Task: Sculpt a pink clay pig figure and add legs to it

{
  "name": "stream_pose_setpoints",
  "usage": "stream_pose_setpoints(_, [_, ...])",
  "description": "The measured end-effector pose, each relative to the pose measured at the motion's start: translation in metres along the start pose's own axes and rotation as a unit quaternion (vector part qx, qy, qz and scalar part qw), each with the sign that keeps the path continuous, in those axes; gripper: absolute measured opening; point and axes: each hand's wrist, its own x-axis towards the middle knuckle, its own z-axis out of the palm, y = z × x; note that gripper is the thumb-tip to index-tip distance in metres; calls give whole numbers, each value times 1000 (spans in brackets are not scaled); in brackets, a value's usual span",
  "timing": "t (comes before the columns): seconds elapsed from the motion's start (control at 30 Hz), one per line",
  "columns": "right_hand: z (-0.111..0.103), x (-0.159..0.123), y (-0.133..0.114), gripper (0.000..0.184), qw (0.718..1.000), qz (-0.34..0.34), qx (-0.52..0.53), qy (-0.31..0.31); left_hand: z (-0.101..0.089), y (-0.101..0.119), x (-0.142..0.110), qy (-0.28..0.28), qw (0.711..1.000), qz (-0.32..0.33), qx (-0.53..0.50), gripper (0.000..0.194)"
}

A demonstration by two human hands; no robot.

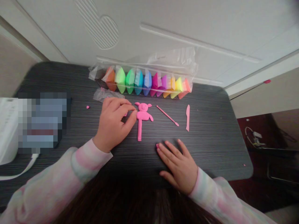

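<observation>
A flat pink modelling clay figure with a snouted head, two ears, an arm on its right side and one long leg lies on the dark table. At its left side is my left hand, fingers curled and thumb and index finger close together. A bit of pink clay shows between those fingers, partly hidden. My right hand lies flat near the front, fingers spread. Under or beside one fingertip is a small darker pink clay piece. To the figure's right lie a thin pink modelling stick and a pink plastic knife.
Along the back of the table stands a clear bag with several coloured clay packets. A crumpled clear wrapper and a pink crumb lie left. A blurred-out device with a white cable sits far left.
</observation>
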Motion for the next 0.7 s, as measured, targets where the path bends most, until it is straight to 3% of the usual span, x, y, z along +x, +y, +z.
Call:
stream_pose_setpoints(0.17, [1, 0, -2, 57, 1000, 24, -7, 11, 1, 0, 0, 31, 999, 20, -14, 8])
stream_pose_setpoints(0.27, [2, 0, -5, 60, 999, -44, 19, -8, 1, 1, -1, 38, 999, 27, -20, 8])
stream_pose_setpoints(0.37, [3, 2, -6, 61, 1000, -1, 16, 13, 0, 1, -1, 41, 998, 35, -20, 8])
stream_pose_setpoints(0.4, [3, 2, -6, 61, 1000, 16, 13, 18, 0, 0, -1, 39, 998, 37, -21, 8])
stream_pose_setpoints(0.53, [3, 4, -5, 62, 999, -43, 31, 0, -1, 1, -2, 25, 999, 35, -25, 9])
stream_pose_setpoints(0.63, [3, 5, -4, 62, 999, 32, 7, 25, 0, 2, -3, 11, 999, 34, -25, 9])
stream_pose_setpoints(0.7, [2, 6, -4, 61, 1000, 4, 16, 13, 0, 2, -3, 2, 999, 38, -28, 9])
